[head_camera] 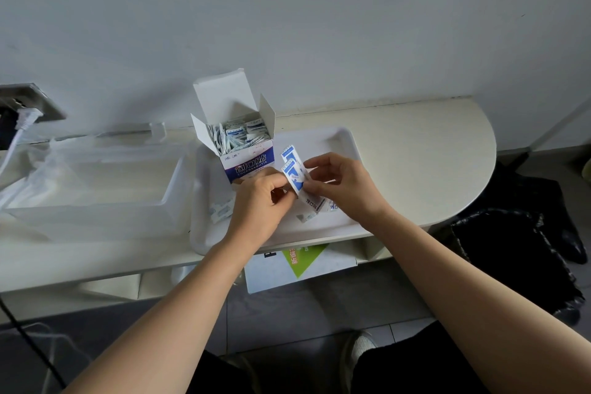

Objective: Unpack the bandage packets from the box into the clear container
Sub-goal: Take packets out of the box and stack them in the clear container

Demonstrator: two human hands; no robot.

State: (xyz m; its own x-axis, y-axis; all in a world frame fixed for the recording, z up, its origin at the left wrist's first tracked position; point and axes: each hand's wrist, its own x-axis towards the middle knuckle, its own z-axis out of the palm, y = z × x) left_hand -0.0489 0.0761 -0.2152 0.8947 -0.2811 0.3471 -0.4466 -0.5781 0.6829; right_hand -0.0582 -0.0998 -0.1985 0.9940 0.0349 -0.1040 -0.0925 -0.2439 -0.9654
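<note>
Left hand [259, 198] and right hand [342, 185] pinch a few bandage packets [295, 176] between them, long axis pointing away. Just beyond stands the open box [248, 163]. The clear container [172, 179] lies off to the left, so the left hand is nearer.

Left hand [259, 198], right hand [343, 184] pinch bandage packets [295, 173]; forearms extended.

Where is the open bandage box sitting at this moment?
In the head view the box stands upright at the far left corner of the white tray, just right of the clear container and just beyond the left hand.
</note>
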